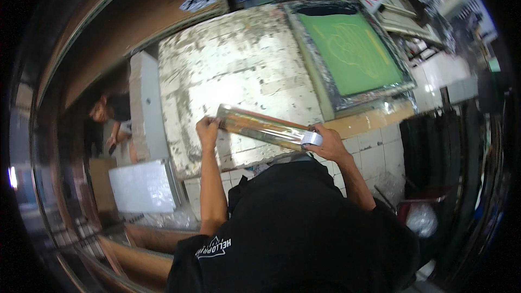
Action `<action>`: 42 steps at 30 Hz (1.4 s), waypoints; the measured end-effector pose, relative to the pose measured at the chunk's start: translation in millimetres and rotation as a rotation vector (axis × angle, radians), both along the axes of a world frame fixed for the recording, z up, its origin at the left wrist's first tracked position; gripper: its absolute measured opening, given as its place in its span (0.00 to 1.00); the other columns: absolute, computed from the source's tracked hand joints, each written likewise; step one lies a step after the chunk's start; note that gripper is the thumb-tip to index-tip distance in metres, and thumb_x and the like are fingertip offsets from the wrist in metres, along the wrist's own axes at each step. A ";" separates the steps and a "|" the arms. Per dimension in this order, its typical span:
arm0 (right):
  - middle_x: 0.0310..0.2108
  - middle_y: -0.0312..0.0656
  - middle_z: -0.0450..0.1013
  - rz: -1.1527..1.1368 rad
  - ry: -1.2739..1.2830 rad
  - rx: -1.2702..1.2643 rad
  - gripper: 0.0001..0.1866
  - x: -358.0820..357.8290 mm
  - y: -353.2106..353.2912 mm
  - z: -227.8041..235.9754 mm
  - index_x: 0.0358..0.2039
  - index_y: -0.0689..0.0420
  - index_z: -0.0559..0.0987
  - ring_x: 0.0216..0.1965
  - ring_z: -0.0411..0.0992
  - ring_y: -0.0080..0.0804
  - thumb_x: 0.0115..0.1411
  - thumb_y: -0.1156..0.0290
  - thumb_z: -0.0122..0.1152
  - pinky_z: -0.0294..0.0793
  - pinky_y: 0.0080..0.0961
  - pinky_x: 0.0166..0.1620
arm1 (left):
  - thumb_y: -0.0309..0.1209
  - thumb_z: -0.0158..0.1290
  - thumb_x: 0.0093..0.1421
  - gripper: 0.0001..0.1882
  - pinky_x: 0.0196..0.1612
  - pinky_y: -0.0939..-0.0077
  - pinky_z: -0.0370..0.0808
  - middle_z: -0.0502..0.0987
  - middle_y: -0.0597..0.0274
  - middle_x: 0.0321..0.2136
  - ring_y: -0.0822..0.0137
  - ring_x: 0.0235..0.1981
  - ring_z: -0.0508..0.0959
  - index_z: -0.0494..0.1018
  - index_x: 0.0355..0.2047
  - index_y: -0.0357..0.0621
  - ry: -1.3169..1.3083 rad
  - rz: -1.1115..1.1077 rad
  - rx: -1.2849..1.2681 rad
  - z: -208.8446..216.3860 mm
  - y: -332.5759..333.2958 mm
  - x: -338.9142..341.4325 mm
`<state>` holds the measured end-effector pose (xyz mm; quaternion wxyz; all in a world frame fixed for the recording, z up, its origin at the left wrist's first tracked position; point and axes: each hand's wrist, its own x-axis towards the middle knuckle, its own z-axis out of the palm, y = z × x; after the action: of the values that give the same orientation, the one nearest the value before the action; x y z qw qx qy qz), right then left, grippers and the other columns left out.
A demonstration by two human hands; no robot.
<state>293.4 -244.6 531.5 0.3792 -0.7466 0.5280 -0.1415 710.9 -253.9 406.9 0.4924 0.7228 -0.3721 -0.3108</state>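
Note:
My right hand [331, 144] is closed round a roll of tape [311, 139] with a pale core. From the roll a wide, shiny, see-through strip of tape [260, 125] stretches across to my left hand [207, 132]. The fingers of my left hand pinch the strip's free end. The strip hangs taut and slanted over the near part of a worn white table [217, 49], its left end farther from me. Whether it touches the tabletop I cannot tell. Light glints along the strip.
A framed screen with a green mesh [355, 51] lies at the table's right. Pale boards [144, 187] lean beside its left edge, where another person [114, 111] sits low. Wooden shelves [149, 252] stand at the lower left. A tiled floor [374, 157] shows to the right.

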 end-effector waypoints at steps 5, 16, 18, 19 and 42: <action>0.34 0.49 0.77 -0.050 -0.120 0.035 0.24 -14.8 -3.9 -2.5 0.42 0.56 0.73 0.39 0.76 0.48 0.48 0.59 0.69 0.73 0.40 0.43 | 0.22 0.59 0.51 0.06 0.26 0.80 0.66 0.73 0.66 0.19 0.77 0.21 0.67 0.74 0.23 0.33 0.053 -0.022 0.034 7.0 -10.1 -14.0; 0.31 0.51 0.77 -0.094 0.025 -0.023 0.19 -28.3 7.1 -21.2 0.38 0.56 0.74 0.37 0.77 0.50 0.51 0.59 0.67 0.74 0.38 0.40 | 0.25 0.60 0.50 0.06 0.30 0.71 0.72 0.78 0.52 0.20 0.65 0.22 0.77 0.78 0.26 0.33 -0.201 0.021 0.114 0.5 -20.7 -2.1; 0.32 0.50 0.78 -0.143 -0.066 0.019 0.17 -37.5 9.9 -23.6 0.38 0.57 0.76 0.38 0.77 0.48 0.52 0.60 0.66 0.75 0.37 0.41 | 0.24 0.60 0.50 0.06 0.30 0.71 0.73 0.79 0.52 0.20 0.64 0.22 0.77 0.77 0.25 0.33 -0.218 0.008 0.100 -0.1 -28.3 -10.3; 0.33 0.49 0.78 -0.149 -0.091 0.021 0.17 -40.2 11.0 -30.1 0.38 0.57 0.77 0.38 0.77 0.48 0.52 0.60 0.66 0.75 0.37 0.41 | 0.24 0.59 0.51 0.05 0.28 0.73 0.72 0.78 0.55 0.20 0.67 0.21 0.76 0.77 0.25 0.33 -0.207 -0.013 0.081 0.7 -29.4 -12.6; 0.30 0.45 0.77 -0.242 -0.210 0.172 0.08 -75.0 5.2 -64.8 0.35 0.68 0.80 0.34 0.75 0.28 0.54 0.78 0.61 0.72 0.25 0.43 | 0.36 0.65 0.46 0.14 0.36 0.67 0.75 0.80 0.51 0.25 0.56 0.29 0.80 0.79 0.26 0.38 -0.177 -0.121 0.122 12.9 -48.5 -44.2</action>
<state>218.3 -239.4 466.7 0.4749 -0.6234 0.5818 -0.2177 666.7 -302.4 419.9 0.3930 0.7522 -0.4375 -0.2971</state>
